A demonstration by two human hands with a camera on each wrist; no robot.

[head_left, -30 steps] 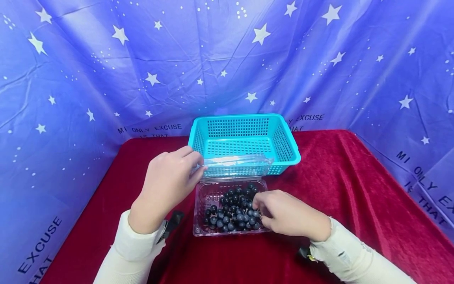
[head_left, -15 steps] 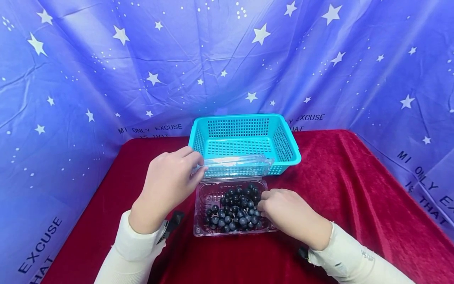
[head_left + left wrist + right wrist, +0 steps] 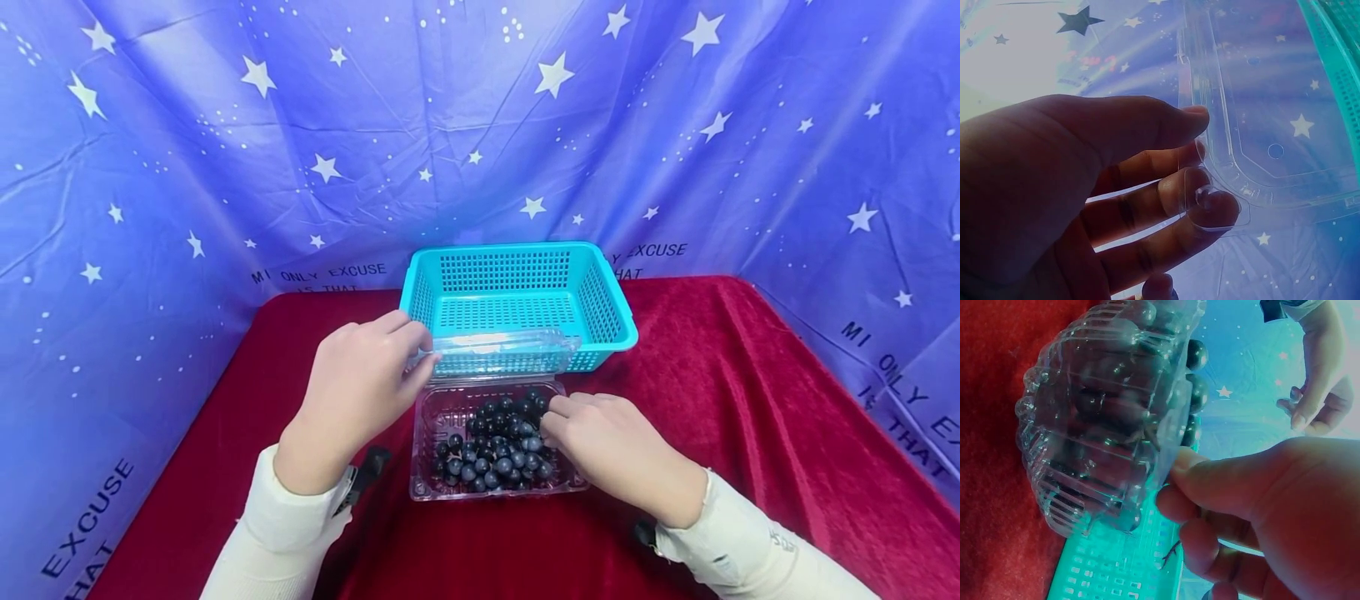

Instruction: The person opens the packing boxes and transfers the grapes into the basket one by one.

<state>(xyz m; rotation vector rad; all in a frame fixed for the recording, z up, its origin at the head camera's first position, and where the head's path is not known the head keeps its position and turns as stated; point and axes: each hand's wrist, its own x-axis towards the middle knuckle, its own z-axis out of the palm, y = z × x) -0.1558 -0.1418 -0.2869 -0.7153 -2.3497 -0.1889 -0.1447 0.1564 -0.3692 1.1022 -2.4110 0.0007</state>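
Observation:
A clear plastic clamshell box (image 3: 426, 417) stands in front of me with its lid (image 3: 495, 354) raised. Dark grapes (image 3: 491, 458) fill most of its right and middle part. My left hand (image 3: 363, 392) pinches the lid's left corner; the left wrist view shows the thumb above and the fingers behind the lid tab (image 3: 1216, 200). My right hand (image 3: 618, 446) reaches over the box's right rim, thumb and forefinger pinching at the edge of the bunch. A thin grape stem (image 3: 1171, 553) shows below those fingertips in the right wrist view; their exact contact is partly hidden.
A turquoise plastic basket (image 3: 517, 262) sits directly behind the box, partly seen through the lid. Dark red velvet cloth (image 3: 750, 417) covers the table. A blue star-patterned curtain (image 3: 480, 108) rises behind and at both sides.
My right hand has drawn back slightly to the right, its fingers closing together at the rim, and then lifted a little. Some grapes have shifted. My left hand keeps the lid raised.

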